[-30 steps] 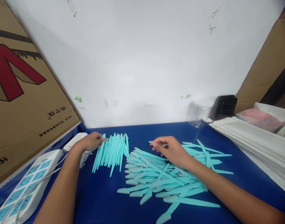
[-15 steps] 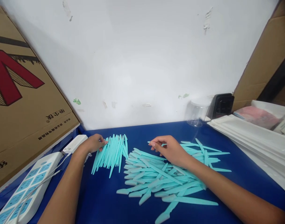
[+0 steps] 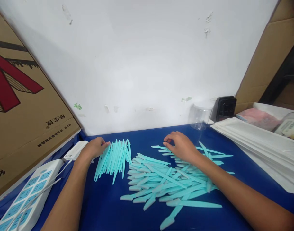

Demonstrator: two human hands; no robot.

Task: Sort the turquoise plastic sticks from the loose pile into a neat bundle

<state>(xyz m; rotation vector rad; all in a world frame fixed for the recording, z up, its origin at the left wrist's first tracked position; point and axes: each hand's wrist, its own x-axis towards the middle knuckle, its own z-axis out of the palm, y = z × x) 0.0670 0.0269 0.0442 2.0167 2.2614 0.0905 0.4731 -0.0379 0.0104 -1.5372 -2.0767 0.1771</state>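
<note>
Rightward, pink packet (image 3: 259,118) in white tray (image 3: 279,111); left hand (image 3: 95,149) and right hand (image 3: 181,146) at turquoise sticks (image 3: 116,158), each grip unclear.

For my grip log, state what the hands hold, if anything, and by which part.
The left hand is at the far ends of the smaller teal-stick bunch; whether it grips any cannot be told. The right hand shows nothing held.

Left hand (image 3: 96,149) at row of turquoise sticks (image 3: 116,158), right hand (image 3: 182,147) over looser pile (image 3: 158,181), blue table (image 3: 105,207)
</note>
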